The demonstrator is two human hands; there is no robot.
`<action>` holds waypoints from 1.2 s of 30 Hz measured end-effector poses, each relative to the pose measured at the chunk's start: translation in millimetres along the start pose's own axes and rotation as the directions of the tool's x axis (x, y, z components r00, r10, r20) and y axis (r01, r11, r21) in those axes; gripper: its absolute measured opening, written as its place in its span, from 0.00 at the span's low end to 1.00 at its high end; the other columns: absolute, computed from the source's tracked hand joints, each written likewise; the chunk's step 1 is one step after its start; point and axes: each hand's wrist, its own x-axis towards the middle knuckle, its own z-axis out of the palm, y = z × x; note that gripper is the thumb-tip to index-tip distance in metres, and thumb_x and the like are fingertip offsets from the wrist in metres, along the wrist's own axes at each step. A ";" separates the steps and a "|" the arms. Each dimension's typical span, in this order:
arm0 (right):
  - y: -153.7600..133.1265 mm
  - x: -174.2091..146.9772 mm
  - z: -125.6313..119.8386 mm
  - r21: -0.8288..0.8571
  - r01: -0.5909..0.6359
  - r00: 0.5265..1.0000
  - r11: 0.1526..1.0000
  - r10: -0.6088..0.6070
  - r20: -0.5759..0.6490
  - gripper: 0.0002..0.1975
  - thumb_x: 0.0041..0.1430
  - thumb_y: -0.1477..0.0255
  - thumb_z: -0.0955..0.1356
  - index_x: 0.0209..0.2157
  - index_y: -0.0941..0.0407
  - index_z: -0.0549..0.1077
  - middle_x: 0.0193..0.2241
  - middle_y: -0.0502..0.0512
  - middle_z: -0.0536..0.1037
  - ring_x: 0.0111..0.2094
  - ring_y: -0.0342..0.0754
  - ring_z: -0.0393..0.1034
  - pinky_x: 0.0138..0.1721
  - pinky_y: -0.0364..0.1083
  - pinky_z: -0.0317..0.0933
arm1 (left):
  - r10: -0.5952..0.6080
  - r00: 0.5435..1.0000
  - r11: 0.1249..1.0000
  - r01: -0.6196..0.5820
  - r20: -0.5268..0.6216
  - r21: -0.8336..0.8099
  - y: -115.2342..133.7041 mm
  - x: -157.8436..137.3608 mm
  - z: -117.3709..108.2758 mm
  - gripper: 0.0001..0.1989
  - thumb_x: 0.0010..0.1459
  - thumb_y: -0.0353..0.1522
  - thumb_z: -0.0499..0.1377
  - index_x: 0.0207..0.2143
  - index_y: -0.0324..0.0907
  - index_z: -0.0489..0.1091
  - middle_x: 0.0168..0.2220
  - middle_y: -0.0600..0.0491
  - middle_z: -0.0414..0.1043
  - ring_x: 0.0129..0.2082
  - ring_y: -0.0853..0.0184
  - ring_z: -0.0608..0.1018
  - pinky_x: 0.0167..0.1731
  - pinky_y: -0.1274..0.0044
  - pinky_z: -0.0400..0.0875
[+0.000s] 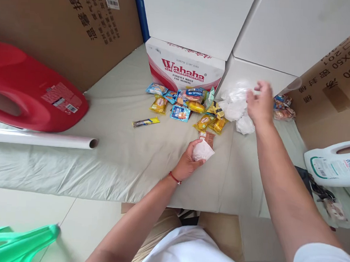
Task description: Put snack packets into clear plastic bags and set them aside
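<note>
1. Head view: left hand (189, 158) grasps a white packet (202, 150), between wrapped snacks (180, 114) and the table's (116, 159) front edge
2. Blurred right hand (261, 104) beside plastic bags (234, 107), toward the back edge; cannot tell whether it grips them
3. Wahaha carton (184, 67) stands behind the snacks

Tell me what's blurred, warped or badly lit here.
Head view: right hand blurred, left hand crisper; lettering on the water box readable; light soft, shadows faint; red jug at the frame's edge seemingly stretched by the wide lens.
</note>
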 end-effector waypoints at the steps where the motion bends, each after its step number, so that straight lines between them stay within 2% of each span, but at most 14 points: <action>1: 5.0 2.8 6.3 -0.045 -0.070 0.995 0.997 0.073 0.066 0.22 0.66 0.57 0.68 0.50 0.61 0.76 0.45 0.64 0.77 0.37 0.48 0.74 0.46 0.52 0.66 | 0.006 1.000 1.000 -0.007 -0.015 -0.026 -1.3 0.7 -0.3 0.48 0.46 0.41 0.75 0.66 0.48 0.58 0.50 0.50 0.73 0.43 0.65 0.76 0.44 0.76 0.69; 3: 8.6 -19.9 10.7 -0.037 -0.051 0.991 0.998 0.055 0.119 0.21 0.64 0.60 0.69 0.49 0.63 0.77 0.48 0.65 0.76 0.38 0.46 0.74 0.45 0.48 0.66 | -0.011 1.000 0.998 0.009 -0.023 -0.065 -4.0 2.5 -0.9 0.57 0.44 0.39 0.77 0.70 0.50 0.50 0.50 0.50 0.73 0.44 0.63 0.77 0.46 0.74 0.70; 5: 5.5 -70.1 4.1 0.085 0.000 0.980 0.996 -0.017 0.197 0.17 0.68 0.60 0.65 0.44 0.57 0.79 0.41 0.57 0.79 0.33 0.45 0.73 0.39 0.46 0.67 | -0.031 0.999 0.995 0.030 -0.008 -0.096 -6.6 4.4 -1.0 0.58 0.42 0.39 0.77 0.71 0.49 0.49 0.50 0.49 0.74 0.46 0.61 0.78 0.49 0.72 0.71; 7: 0.1 -127.6 -7.9 0.230 0.031 0.959 0.973 -0.093 0.266 0.14 0.69 0.60 0.66 0.41 0.53 0.80 0.35 0.54 0.79 0.32 0.47 0.73 0.38 0.47 0.68 | -0.018 1.000 0.994 0.019 0.008 -0.104 -8.6 5.7 -0.6 0.55 0.41 0.38 0.77 0.68 0.47 0.54 0.53 0.47 0.73 0.51 0.58 0.77 0.53 0.70 0.70; 9: -4.4 -174.6 -15.9 0.311 0.055 0.916 0.949 -0.172 0.362 0.10 0.68 0.63 0.68 0.41 0.50 0.81 0.37 0.54 0.80 0.37 0.49 0.74 0.41 0.49 0.69 | 0.007 1.000 0.995 -0.005 0.017 -0.095 -9.6 5.7 -0.3 0.50 0.41 0.37 0.77 0.65 0.46 0.59 0.59 0.45 0.70 0.57 0.56 0.74 0.56 0.69 0.69; 12: -5.4 -212.3 -10.0 0.361 -0.030 0.839 0.932 -0.173 0.516 0.10 0.67 0.63 0.68 0.44 0.48 0.81 0.43 0.57 0.79 0.44 0.51 0.75 0.45 0.51 0.71 | -0.014 0.997 0.991 0.025 0.080 -0.135 -8.9 3.1 -1.0 0.45 0.42 0.34 0.76 0.62 0.46 0.64 0.61 0.45 0.68 0.55 0.57 0.75 0.53 0.69 0.71; 16: 2.3 -222.2 7.9 0.405 -0.210 0.826 0.890 -0.059 0.560 0.13 0.67 0.62 0.68 0.49 0.48 0.80 0.49 0.58 0.77 0.50 0.52 0.74 0.51 0.52 0.71 | -0.082 0.981 0.963 0.123 0.174 -0.242 -5.7 0.6 -3.4 0.41 0.42 0.32 0.74 0.60 0.48 0.66 0.50 0.50 0.73 0.35 0.68 0.79 0.38 0.73 0.73; 18: 4.6 -223.1 10.6 0.440 -0.246 0.826 0.864 -0.051 0.561 0.14 0.67 0.63 0.68 0.52 0.47 0.79 0.51 0.58 0.76 0.51 0.51 0.74 0.52 0.52 0.71 | -0.093 0.986 0.965 0.123 0.137 -0.232 -5.0 1.5 -3.7 0.39 0.44 0.34 0.74 0.59 0.47 0.65 0.43 0.53 0.73 0.28 0.72 0.77 0.32 0.76 0.72; 21: 4.5 -225.3 8.7 0.412 -0.229 0.830 0.882 -0.044 0.556 0.15 0.65 0.63 0.69 0.52 0.47 0.78 0.50 0.57 0.75 0.44 0.49 0.74 0.45 0.50 0.72 | -0.131 0.989 0.982 0.139 0.064 -0.127 -5.4 4.0 -2.3 0.32 0.49 0.41 0.72 0.54 0.42 0.66 0.33 0.57 0.73 0.20 0.75 0.74 0.22 0.80 0.64; 25: 3.8 -226.8 7.0 0.340 -0.233 0.856 0.911 0.026 0.516 0.11 0.65 0.63 0.69 0.44 0.49 0.80 0.42 0.55 0.78 0.33 0.47 0.70 0.38 0.48 0.68 | -0.158 0.984 0.986 0.161 0.082 -0.038 -5.7 5.4 -0.2 0.25 0.51 0.44 0.70 0.44 0.39 0.69 0.25 0.60 0.71 0.14 0.74 0.72 0.15 0.80 0.54; 28: 4.1 -225.8 8.4 0.341 -0.333 0.849 0.879 0.122 0.514 0.09 0.63 0.62 0.70 0.38 0.51 0.80 0.36 0.53 0.78 0.31 0.46 0.68 0.36 0.47 0.65 | -0.166 0.983 0.985 0.170 0.072 -0.044 -5.0 5.0 0.2 0.23 0.50 0.43 0.69 0.43 0.40 0.68 0.23 0.61 0.70 0.14 0.73 0.73 0.14 0.81 0.53; 31: 3.4 -224.4 9.6 0.347 -0.424 0.829 0.836 0.204 0.520 0.11 0.61 0.60 0.72 0.38 0.52 0.80 0.32 0.52 0.78 0.28 0.46 0.66 0.34 0.46 0.63 | -0.165 0.984 0.984 0.169 0.062 -0.059 -3.5 4.3 0.5 0.22 0.50 0.40 0.68 0.43 0.40 0.67 0.22 0.62 0.69 0.13 0.73 0.73 0.14 0.81 0.53; 33: 2.4 -223.9 10.0 0.329 -0.382 0.849 0.864 0.187 0.495 0.12 0.61 0.59 0.72 0.40 0.52 0.81 0.33 0.52 0.77 0.27 0.45 0.64 0.32 0.45 0.62 | -0.167 0.983 0.984 0.171 0.072 -0.054 -2.2 3.7 1.0 0.22 0.51 0.40 0.67 0.45 0.40 0.67 0.22 0.62 0.70 0.13 0.73 0.73 0.14 0.81 0.52; 36: 0.6 -223.8 11.5 0.292 -0.210 0.888 0.933 0.058 0.456 0.11 0.63 0.60 0.71 0.42 0.51 0.82 0.35 0.53 0.77 0.27 0.45 0.65 0.32 0.46 0.63 | -0.173 0.981 0.984 0.176 0.090 -0.032 -0.4 2.7 1.7 0.23 0.53 0.40 0.66 0.48 0.40 0.67 0.23 0.61 0.72 0.12 0.73 0.73 0.14 0.81 0.52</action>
